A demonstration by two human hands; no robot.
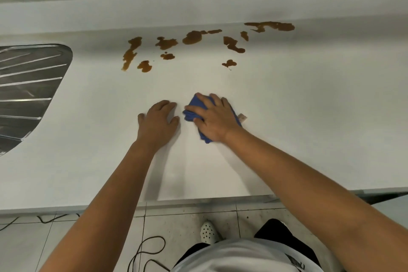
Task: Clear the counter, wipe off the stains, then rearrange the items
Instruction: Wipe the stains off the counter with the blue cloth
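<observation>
White counter [287, 106] bare except brown stains [192, 37] near back. Right hand [215, 118] presses bunched blue cloth [199, 104], fingers spread, poised for wiping. Left hand [159, 120] flat, empty, bracing.

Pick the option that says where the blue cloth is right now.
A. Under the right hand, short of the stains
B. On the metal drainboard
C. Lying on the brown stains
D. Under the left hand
A: the right hand presses the blue cloth onto the counter, with the brown stains farther back, untouched.
</observation>
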